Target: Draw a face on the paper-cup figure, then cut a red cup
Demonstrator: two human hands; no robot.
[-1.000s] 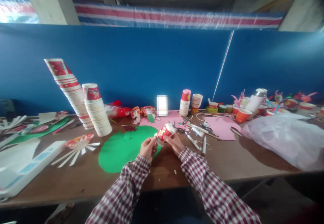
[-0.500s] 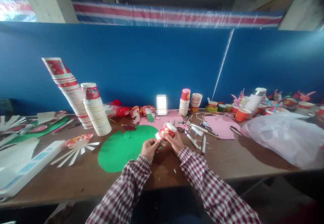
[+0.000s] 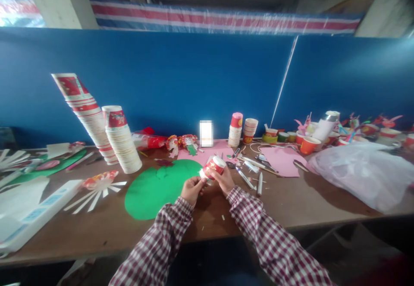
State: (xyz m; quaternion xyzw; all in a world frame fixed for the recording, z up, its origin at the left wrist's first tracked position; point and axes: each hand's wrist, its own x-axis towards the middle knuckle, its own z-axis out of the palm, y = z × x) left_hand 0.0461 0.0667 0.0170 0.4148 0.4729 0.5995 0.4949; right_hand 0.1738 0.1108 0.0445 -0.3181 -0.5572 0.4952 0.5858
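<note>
A red and white paper cup (image 3: 214,167) lies tilted on its side between my hands, above the table. My right hand (image 3: 225,180) is closed around its right side, thumb across the printed wall. With thumb and fingers pinched, my left hand (image 3: 193,188) grips the cup's lower left end; its fingertips are partly hidden behind the cup. To the left, a green paper sheet (image 3: 152,195) with a rounded outline lies flat. Behind the cup is a pink paper sheet (image 3: 220,149), and several markers (image 3: 245,178) lie to the right.
Two tall stacks of paper cups (image 3: 124,148) lean at the left, near a cut cup (image 3: 100,180) with splayed strips. Shorter cup stacks (image 3: 235,135) stand at the back. A clear plastic bag (image 3: 362,174) and a flask (image 3: 326,128) sit at the right. A blue partition (image 3: 181,74) rises behind.
Almost nothing differs. The cup stays in both hands at nearly the same tilt, and the view has shifted very slightly.
</note>
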